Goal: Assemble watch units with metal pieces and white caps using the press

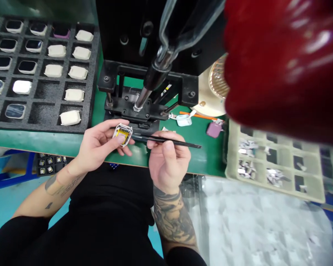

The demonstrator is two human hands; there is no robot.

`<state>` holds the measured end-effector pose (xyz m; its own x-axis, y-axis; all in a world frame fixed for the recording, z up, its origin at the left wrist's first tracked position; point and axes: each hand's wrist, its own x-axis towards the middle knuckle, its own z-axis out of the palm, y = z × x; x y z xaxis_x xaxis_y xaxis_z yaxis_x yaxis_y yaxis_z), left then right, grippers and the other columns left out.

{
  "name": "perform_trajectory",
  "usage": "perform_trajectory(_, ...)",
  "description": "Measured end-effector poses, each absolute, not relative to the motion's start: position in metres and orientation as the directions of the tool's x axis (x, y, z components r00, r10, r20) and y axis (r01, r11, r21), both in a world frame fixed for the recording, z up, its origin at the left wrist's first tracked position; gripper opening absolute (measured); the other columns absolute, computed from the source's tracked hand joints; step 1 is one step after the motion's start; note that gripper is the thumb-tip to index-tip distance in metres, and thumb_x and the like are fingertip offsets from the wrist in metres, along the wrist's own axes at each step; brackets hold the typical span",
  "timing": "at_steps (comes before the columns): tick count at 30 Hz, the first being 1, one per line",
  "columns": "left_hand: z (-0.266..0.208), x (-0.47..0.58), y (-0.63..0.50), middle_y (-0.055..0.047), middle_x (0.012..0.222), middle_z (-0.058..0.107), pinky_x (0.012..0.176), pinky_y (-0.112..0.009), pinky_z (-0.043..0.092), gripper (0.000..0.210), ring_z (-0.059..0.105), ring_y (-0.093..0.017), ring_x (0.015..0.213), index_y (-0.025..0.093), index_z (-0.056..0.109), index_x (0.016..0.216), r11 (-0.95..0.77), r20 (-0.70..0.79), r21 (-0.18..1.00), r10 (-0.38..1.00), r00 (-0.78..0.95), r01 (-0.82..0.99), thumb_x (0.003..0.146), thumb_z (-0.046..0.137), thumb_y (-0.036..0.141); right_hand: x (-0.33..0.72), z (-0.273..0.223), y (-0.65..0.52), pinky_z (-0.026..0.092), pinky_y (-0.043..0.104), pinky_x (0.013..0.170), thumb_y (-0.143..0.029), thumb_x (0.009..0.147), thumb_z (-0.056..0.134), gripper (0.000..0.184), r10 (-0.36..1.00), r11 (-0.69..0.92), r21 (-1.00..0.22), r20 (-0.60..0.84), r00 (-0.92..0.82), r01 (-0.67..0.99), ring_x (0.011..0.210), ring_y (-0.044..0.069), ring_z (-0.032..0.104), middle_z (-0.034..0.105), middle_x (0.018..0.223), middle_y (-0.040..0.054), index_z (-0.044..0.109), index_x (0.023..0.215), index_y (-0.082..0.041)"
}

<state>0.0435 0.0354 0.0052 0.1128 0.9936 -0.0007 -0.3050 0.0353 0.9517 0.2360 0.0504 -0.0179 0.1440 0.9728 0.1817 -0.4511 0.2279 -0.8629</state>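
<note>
Between the thumb and fingers of my left hand (98, 142) is a white smartwatch case (123, 134), its inside facing up with a yellow part showing. My right hand (170, 159) grips black tweezers (166, 139), whose tips point left toward the case. Whether the tips touch it I cannot tell. Just behind both hands stands a black press (127, 107) with a metal rod. A purple watch case (214, 129) and a white piece with a strap-like loop (184, 119) lie to the right on the green mat.
At left, a dark foam tray (47, 123) carries several watch cases in its cells. A pale compartment box (288, 190) with small parts sits at right. A large red object (283, 66) covers the upper right. Below lies clear plastic packaging (255, 221).
</note>
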Motion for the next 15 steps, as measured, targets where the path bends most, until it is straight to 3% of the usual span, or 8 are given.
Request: perform_trajectory(15,0.008,0.031,0.046,-0.011,0.098,0.090,0.061,-0.024,0.069,0.041,0.087,-0.022,0.070,0.013,0.074,0.135,0.156,-0.094,0.925,0.978,0.189,-0.345,0.100,0.090,0.029,0.235,-0.022,0.052,0.062,0.030,0.069,-0.043,0.096,0.090,0.020,0.974,0.226,-0.836,0.182,0.136,-0.499,0.076,0.015,0.075,0.084,0.100,0.0021,0.089,0.111,-0.029)
